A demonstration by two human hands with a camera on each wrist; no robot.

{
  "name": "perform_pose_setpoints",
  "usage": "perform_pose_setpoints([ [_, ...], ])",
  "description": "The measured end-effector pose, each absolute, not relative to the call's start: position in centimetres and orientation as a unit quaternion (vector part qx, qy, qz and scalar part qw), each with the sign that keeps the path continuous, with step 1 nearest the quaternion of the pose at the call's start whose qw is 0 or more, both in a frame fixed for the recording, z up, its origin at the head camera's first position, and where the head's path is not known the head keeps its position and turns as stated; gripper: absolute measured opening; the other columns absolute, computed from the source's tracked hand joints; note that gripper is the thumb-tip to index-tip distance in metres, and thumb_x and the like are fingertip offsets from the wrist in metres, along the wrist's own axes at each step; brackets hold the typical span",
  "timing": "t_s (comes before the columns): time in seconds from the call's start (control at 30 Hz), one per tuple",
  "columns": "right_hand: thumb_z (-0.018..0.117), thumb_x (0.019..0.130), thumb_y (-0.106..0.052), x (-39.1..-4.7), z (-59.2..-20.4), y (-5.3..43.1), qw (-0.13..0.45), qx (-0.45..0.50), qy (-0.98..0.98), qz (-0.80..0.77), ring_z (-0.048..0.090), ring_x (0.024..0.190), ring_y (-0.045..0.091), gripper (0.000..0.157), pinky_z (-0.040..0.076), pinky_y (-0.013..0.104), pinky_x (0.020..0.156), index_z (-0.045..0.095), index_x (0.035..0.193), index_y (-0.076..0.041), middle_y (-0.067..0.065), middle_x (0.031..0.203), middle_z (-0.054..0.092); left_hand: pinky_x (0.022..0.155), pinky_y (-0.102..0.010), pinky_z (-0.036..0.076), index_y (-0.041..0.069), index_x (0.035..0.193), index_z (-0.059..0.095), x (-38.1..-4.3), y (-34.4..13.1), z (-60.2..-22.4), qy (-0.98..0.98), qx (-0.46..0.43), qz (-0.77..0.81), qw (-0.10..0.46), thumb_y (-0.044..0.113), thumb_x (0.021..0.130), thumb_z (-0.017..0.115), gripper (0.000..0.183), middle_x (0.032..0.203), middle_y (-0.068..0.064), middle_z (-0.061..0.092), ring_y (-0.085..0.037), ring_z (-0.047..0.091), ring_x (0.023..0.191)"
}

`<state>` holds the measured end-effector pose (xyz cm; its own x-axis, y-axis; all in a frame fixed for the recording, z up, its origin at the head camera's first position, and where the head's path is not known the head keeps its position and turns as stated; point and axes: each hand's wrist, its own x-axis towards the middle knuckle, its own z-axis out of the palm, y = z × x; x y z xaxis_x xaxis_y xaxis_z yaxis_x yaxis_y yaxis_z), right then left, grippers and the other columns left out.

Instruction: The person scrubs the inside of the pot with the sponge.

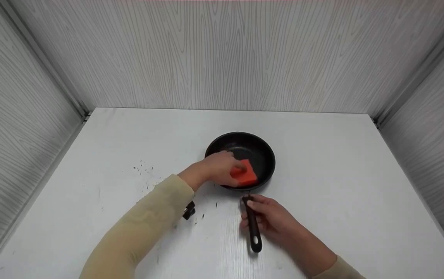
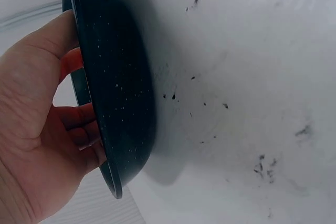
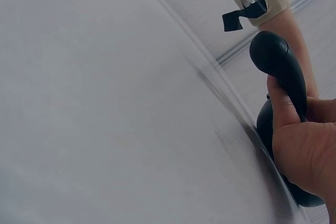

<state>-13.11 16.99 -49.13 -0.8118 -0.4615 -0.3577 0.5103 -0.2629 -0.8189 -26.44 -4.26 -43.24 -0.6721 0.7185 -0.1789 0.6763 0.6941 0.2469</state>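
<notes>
A black frying pan [image 1: 262, 153] sits on the white table, its handle [image 1: 252, 224] pointing toward me. Inside the pan, my left hand [image 1: 220, 167] grips a red sponge [image 1: 249, 177] against the near part of the interior. The left wrist view has the pan's speckled outer side [image 2: 123, 87] and a bit of the sponge [image 2: 71, 64] between thumb and fingers; the fingertips are hidden behind the rim. My right hand [image 1: 270, 217] holds the handle near the pan, thumb on top. In the right wrist view the handle's rounded end [image 3: 270, 51] sticks out past that hand [image 3: 310, 150].
Dark specks [image 1: 143, 169] and smudges are scattered on the white table [image 1: 322, 166], mostly left of the pan. A small black device [image 1: 189, 210] shows at the left wrist. Wood-patterned panels [image 1: 222, 54] rise at the back and both sides.
</notes>
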Motion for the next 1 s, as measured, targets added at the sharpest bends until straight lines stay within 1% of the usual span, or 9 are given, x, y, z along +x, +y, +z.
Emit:
perform_pose_setpoints([
  [0.07, 0.057, 0.11, -0.014, -13.1, -49.2, 17.0, 0.306, 0.017, 0.522, -0.796, 0.079, 0.083, 0.025, 0.035, 0.063, 0.034, 0.074, 0.048, 0.138, 0.005, 0.013, 0.093, 0.072, 0.089, -0.038, 0.046, 0.025, 0.143, 0.068, -26.3, -4.1, -43.3, 0.911, 0.379, 0.081, 0.138, 0.038, 0.096, 0.075, 0.05, 0.114, -0.006, 0.067, -0.025, 0.054, 0.102],
  [0.2, 0.057, 0.11, -0.014, -13.0, -49.2, 17.0, 0.307, 0.01, 0.517, -0.799, 0.079, 0.083, 0.025, 0.034, 0.063, 0.031, 0.072, 0.049, 0.136, 0.005, 0.014, 0.093, 0.072, 0.095, -0.038, 0.047, 0.027, 0.144, 0.068, -26.3, -3.8, -43.4, 0.911, 0.377, 0.087, 0.145, 0.037, 0.096, 0.074, 0.05, 0.12, -0.006, 0.068, -0.025, 0.056, 0.112],
  [0.27, 0.057, 0.11, -0.014, -13.0, -49.2, 17.0, 0.308, 0.01, 0.516, -0.799, 0.079, 0.083, 0.025, 0.034, 0.062, 0.031, 0.071, 0.049, 0.136, 0.005, 0.014, 0.093, 0.072, 0.097, -0.038, 0.047, 0.027, 0.144, 0.068, -26.2, -3.7, -43.4, 0.91, 0.376, 0.092, 0.148, 0.036, 0.096, 0.074, 0.049, 0.122, -0.006, 0.067, -0.025, 0.055, 0.114],
  [0.5, 0.059, 0.109, -0.014, -13.0, -49.2, 17.0, 0.309, 0.026, 0.511, -0.802, 0.079, 0.082, 0.026, 0.037, 0.063, 0.036, 0.076, 0.05, 0.14, 0.004, 0.015, 0.093, 0.071, 0.093, -0.038, 0.046, 0.029, 0.144, 0.069, -26.1, -3.5, -43.3, 0.91, 0.373, 0.11, 0.147, 0.034, 0.096, 0.073, 0.049, 0.125, -0.006, 0.064, -0.023, 0.052, 0.108],
  [0.67, 0.058, 0.109, -0.015, -13.1, -49.2, 17.0, 0.31, 0.03, 0.516, -0.798, 0.079, 0.082, 0.026, 0.039, 0.063, 0.037, 0.077, 0.048, 0.143, 0.003, 0.015, 0.093, 0.071, 0.101, -0.04, 0.047, 0.029, 0.144, 0.068, -26.4, -3.0, -43.7, 0.908, 0.379, 0.111, 0.141, 0.032, 0.096, 0.072, 0.048, 0.137, -0.009, 0.063, -0.025, 0.054, 0.119],
  [0.77, 0.058, 0.109, -0.015, -13.1, -49.3, 17.0, 0.311, 0.03, 0.52, -0.795, 0.079, 0.082, 0.025, 0.04, 0.063, 0.037, 0.077, 0.047, 0.144, 0.004, 0.014, 0.093, 0.071, 0.106, -0.04, 0.046, 0.029, 0.145, 0.068, -26.7, -2.7, -44.1, 0.908, 0.38, 0.111, 0.136, 0.03, 0.095, 0.073, 0.05, 0.145, -0.01, 0.06, -0.025, 0.053, 0.125],
  [0.87, 0.058, 0.109, -0.015, -13.1, -49.4, 17.0, 0.31, 0.029, 0.524, -0.793, 0.079, 0.082, 0.024, 0.041, 0.063, 0.036, 0.076, 0.047, 0.144, 0.004, 0.014, 0.093, 0.071, 0.107, -0.041, 0.045, 0.029, 0.144, 0.068, -27.0, -2.3, -44.3, 0.908, 0.382, 0.113, 0.128, 0.029, 0.094, 0.073, 0.05, 0.146, -0.011, 0.058, -0.026, 0.053, 0.125],
  [1.0, 0.059, 0.109, -0.015, -13.1, -49.4, 17.0, 0.308, 0.026, 0.521, -0.796, 0.079, 0.081, 0.024, 0.04, 0.063, 0.037, 0.077, 0.047, 0.143, 0.004, 0.014, 0.092, 0.071, 0.112, -0.041, 0.042, 0.028, 0.144, 0.069, -27.4, -2.0, -44.5, 0.908, 0.384, 0.116, 0.119, 0.028, 0.093, 0.073, 0.051, 0.149, -0.013, 0.056, -0.027, 0.051, 0.134],
])
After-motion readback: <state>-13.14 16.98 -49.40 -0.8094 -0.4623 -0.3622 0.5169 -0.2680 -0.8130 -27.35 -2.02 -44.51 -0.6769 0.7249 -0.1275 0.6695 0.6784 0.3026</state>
